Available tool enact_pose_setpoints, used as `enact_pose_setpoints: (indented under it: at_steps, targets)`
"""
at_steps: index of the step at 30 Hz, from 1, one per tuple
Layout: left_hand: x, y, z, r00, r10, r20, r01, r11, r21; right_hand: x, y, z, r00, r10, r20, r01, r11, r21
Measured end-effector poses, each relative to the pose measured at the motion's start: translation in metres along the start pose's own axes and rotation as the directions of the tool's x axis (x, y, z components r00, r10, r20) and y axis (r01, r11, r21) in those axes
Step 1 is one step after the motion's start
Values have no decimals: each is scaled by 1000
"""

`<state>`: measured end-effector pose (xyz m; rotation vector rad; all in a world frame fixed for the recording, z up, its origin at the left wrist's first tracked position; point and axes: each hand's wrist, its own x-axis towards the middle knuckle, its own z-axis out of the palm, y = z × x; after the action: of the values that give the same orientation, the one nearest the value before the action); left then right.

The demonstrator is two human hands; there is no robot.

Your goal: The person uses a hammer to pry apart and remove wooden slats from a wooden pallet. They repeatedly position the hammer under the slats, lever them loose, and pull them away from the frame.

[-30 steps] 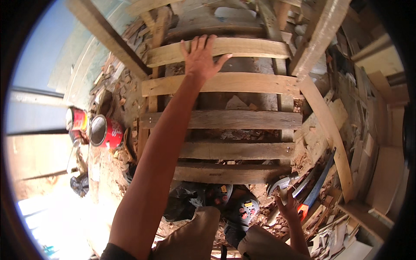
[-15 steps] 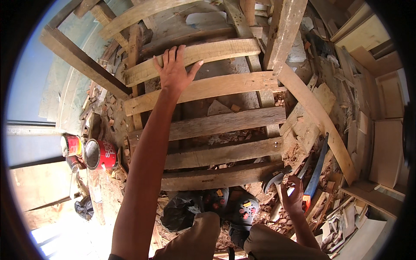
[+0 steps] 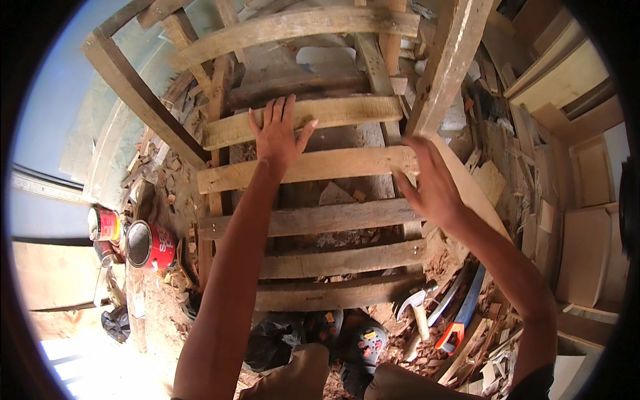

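Note:
A rough wooden frame of several horizontal slats [image 3: 313, 220] nailed to side rails stands in front of me. My left hand [image 3: 279, 133] lies flat, fingers spread, on an upper slat [image 3: 347, 110]. My right hand [image 3: 432, 183] is raised at the right end of the slat below [image 3: 333, 165], fingers apart, touching or just off the wood near the right side rail [image 3: 448, 63]. Neither hand holds anything.
A claw hammer [image 3: 417, 310] and a hand saw with a blue blade and orange handle [image 3: 461, 317] lie on the dirt floor at lower right. Red paint cans [image 3: 148, 245] stand at the left. Stacked boards and wood offcuts [image 3: 567, 167] fill the right side.
My right hand rose from low near the saw up to the right end of the slats. My left hand stayed on the slat while the view tilted.

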<state>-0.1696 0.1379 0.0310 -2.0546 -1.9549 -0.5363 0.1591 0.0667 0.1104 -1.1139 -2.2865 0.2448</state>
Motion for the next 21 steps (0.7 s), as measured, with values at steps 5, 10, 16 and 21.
enact_pose_setpoints:
  at_steps: [5,10,16,21]
  targets:
    - [5,13,-5,999,9,-32,-11,998,-63,109,30,62,999,11,-49,-25,953,-303]
    - [0,10,-5,999,-5,-32,3,998,-63,102,42,111,996,84,-16,-82,884,-460]
    - [-1,10,-9,999,-30,19,32,995,-96,101,40,112,997,66,-33,-74,890,-450]
    - [0,12,-11,999,-31,10,32,994,-108,101,40,114,997,82,-5,-74,872,-484]
